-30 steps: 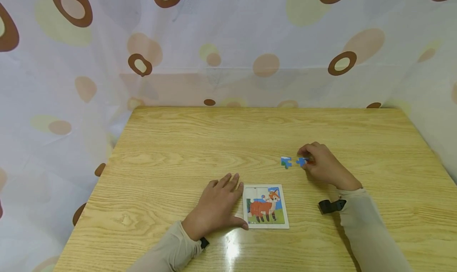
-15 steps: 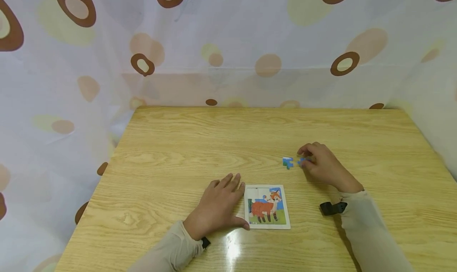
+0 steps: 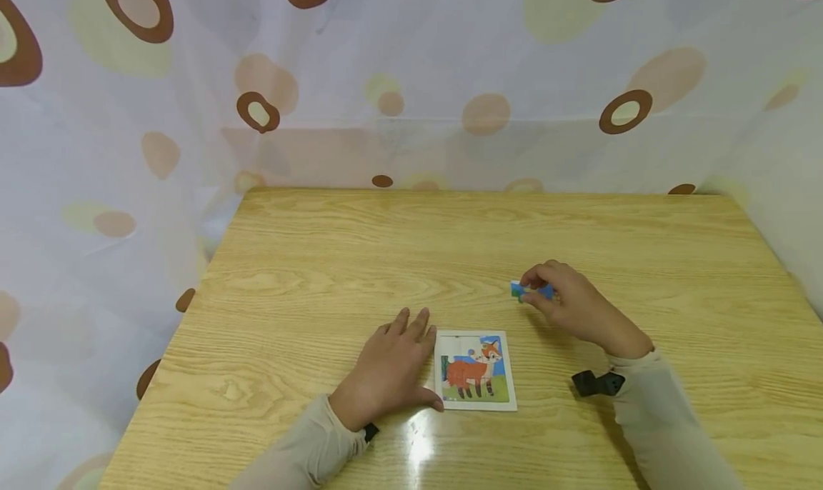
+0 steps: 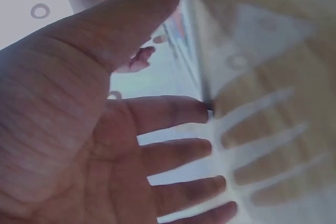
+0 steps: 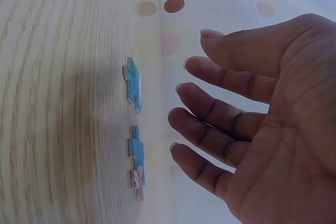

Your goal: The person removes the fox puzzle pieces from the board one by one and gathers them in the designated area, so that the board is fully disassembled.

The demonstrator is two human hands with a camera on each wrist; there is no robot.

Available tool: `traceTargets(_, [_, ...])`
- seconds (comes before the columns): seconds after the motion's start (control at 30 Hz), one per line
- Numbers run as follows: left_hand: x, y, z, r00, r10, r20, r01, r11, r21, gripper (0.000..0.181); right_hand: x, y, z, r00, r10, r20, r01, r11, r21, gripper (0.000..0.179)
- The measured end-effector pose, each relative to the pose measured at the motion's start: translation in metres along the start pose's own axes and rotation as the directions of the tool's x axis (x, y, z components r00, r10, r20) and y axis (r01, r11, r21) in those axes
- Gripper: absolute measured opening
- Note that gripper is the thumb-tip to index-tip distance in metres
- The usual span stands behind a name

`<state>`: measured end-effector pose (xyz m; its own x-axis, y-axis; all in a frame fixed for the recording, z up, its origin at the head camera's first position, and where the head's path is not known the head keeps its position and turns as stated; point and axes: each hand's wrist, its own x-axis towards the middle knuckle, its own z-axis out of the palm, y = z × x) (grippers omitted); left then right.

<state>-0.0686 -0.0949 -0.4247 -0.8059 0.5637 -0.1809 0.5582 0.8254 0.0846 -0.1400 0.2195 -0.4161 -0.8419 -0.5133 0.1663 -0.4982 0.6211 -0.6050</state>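
Printed matter: the puzzle board [image 3: 482, 406] carries a picture of a red-orange fox [image 3: 471, 376]; the marks at its lower left are too small to read. The upper-left section shows white.

Right grip [image 3: 575, 308]: I hold my fingers and thumb apart, loosely bent, clear of the 2 loose pieces. The green-and-blue piece [image 5: 133, 85] and the blue piece with a pinkish patch [image 5: 136, 156] lie flat on the counter [image 3: 321, 261], just beside each other, beyond the board's upper right.

Left grip [image 3: 388, 376]: my fingers are spread; index fingertip and thumb touch the board's left corners.

Surroundings: the counter has a light wood grain, with glare below the board. A pale sheet [image 3: 418, 47] with brown rings and pastel ovals encloses it.
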Motion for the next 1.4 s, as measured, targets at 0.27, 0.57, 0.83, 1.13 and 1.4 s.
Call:
traceTargets(0.27, [-0.005, 0.002, -0.011, 0.996, -0.077, 0.045, 0.076, 0.997, 0.019, 0.116, -0.001, -0.001, -0.002, 1.0, 0.006, 0.013, -0.006, 1.0, 0.002, 0.012])
traceTargets(0.57, [0.001, 0.008, -0.005, 0.994, 0.106, -0.027, -0.107, 0.993, -0.046, 0.103, 0.001, -0.015, 0.006, 0.999, -0.031, 0.045, 0.03, 0.999, 0.013, 0.014])
traceTargets(0.83, [0.001, 0.01, -0.001, 0.996, 0.093, -0.004, -0.093, 0.996, -0.007, 0.099, 0.006, -0.035, 0.03, 0.99, -0.077, 0.118, 0.075, 0.997, 0.026, 0.012])
traceTargets(1.13, [0.0, 0.008, -0.004, 0.997, 0.079, 0.025, -0.079, 0.997, -0.019, 0.1, 0.012, -0.048, 0.063, 0.952, -0.21, 0.222, 0.202, 0.978, 0.056, 0.012])
traceTargets(1.4, [0.0, 0.001, -0.004, 0.992, 0.12, 0.04, -0.118, 0.992, -0.05, 0.107, 0.011, -0.05, 0.067, 0.943, -0.209, 0.259, 0.198, 0.978, 0.07, 0.016])
